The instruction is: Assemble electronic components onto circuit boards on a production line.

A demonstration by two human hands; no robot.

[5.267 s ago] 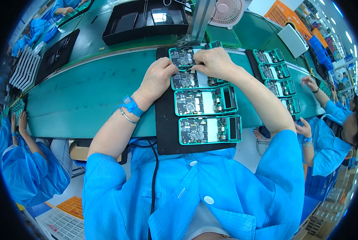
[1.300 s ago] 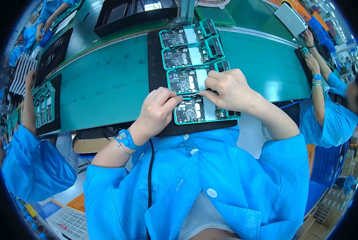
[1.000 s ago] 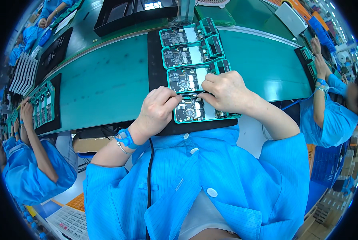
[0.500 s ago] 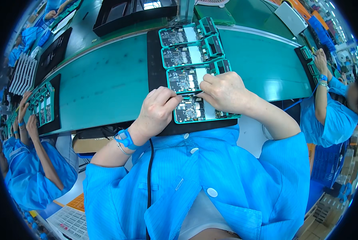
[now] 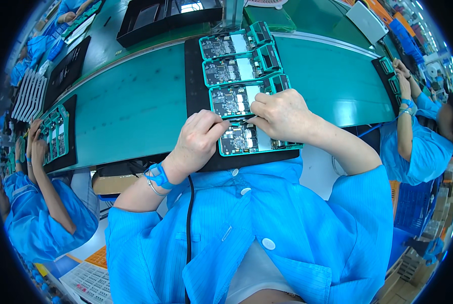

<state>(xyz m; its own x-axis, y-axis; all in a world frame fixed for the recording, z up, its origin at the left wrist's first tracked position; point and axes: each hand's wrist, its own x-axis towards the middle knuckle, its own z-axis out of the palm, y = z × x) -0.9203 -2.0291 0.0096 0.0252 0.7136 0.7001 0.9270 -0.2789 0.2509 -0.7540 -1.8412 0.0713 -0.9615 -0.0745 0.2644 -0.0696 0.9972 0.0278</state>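
- Barely anything shifts versus half a second back: I see both hands parked over the nearest board; the co-worker's hands (image 5: 34,144) at 9 o'clock now sit on their own tray.
- Left hand (image 5: 198,139) curled shut, fingertips pinching a thin dark tool (image 5: 236,123), probably for fine control.
- Right hand (image 5: 279,114) closed over the board's top edge, seemingly steadying it; what it grips, I can't tell.
- Nearest board (image 5: 252,139): teal frame, dark circuitry, pale centre patch, lowest of four on the black mat (image 5: 196,76), centre, just above my chest.

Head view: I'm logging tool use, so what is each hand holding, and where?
The right hand pinches a thin dark tool, likely tweezers, by its rear end. The left hand rests on the nearest circuit board, gripping nothing visible.
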